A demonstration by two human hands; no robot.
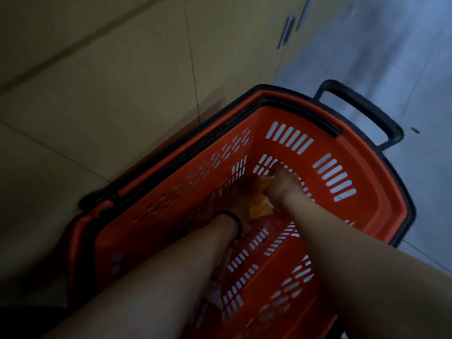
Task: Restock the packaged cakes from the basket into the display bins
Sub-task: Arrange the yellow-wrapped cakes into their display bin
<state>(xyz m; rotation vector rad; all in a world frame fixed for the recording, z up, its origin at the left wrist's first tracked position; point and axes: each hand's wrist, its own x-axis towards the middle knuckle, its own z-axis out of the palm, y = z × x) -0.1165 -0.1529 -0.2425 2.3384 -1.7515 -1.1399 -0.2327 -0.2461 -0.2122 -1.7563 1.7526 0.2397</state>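
Both hands reach deep into the red basket (367, 167), its walls close all round. The right hand (283, 182) grips an orange packaged cake (259, 206) on the basket bottom; the left hand (232, 204) is too blurred to judge. Cabinet doors (122, 81) stand just left, with open floor (391, 57) to the right.

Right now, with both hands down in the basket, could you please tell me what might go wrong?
1. The right hand grips the orange packet deep in the basket; squeezing could crush the cake.
2. The left hand is in shadow and its hold is unclear, so the packet may slip on lifting.
3. The wristband might snag a slotted wall.
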